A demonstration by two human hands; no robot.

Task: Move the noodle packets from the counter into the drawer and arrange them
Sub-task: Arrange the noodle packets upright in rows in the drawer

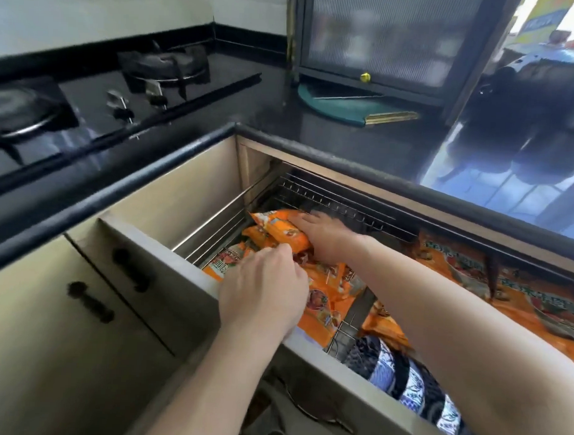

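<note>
The open drawer with a wire basket holds several orange noodle packets. My right hand reaches into the far left part of the basket and grips the top orange packet, which is tilted on the pile. My left hand is over the drawer's front wall, fingers curled down onto the packets beneath; whether it pinches one is hidden. More orange packets lie in the right part of the drawer.
A gas stove sits on the black counter at left. A cabinet with a ribbed glass door and a green board stand at the back. Blue-and-white patterned bowls are stacked in the drawer's near right.
</note>
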